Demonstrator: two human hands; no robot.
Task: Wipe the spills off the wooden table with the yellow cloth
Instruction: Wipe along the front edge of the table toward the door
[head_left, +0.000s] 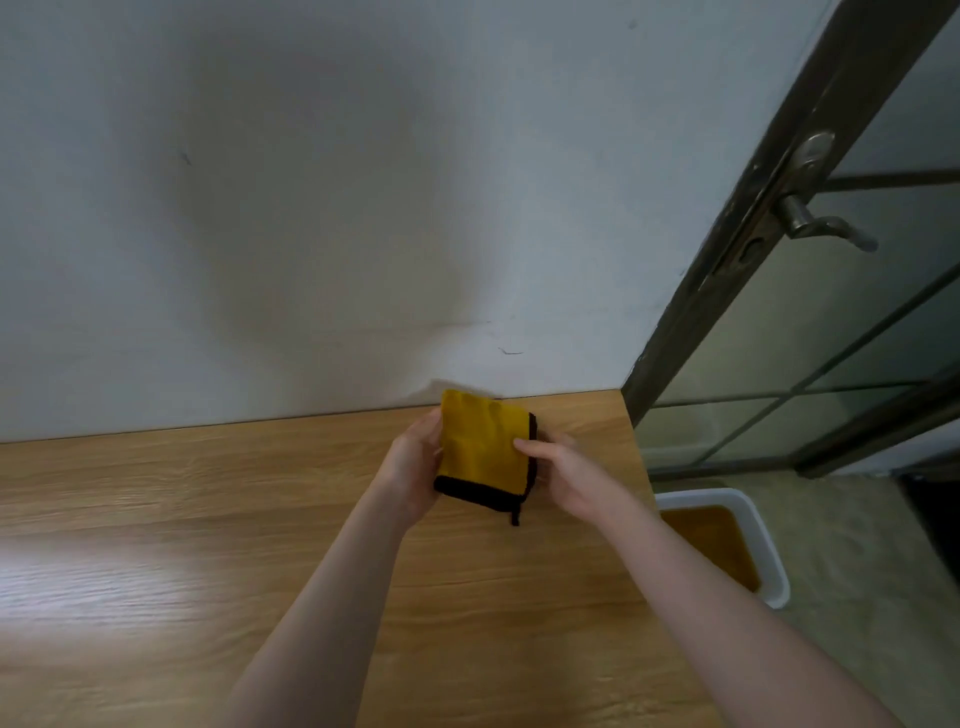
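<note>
A folded yellow cloth with a black hem is held up above the far right part of the wooden table. My left hand grips its left edge, fingers curled behind it. My right hand holds the right edge, thumb on the front face. A short black loop hangs from the cloth's lower right corner. No spill shows on the visible tabletop; a bright patch of glare lies at the left.
A pale wall runs along the table's far edge. Past the table's right edge stands a dark-framed glass door with a metal handle. A white tub of brownish liquid sits on the floor below.
</note>
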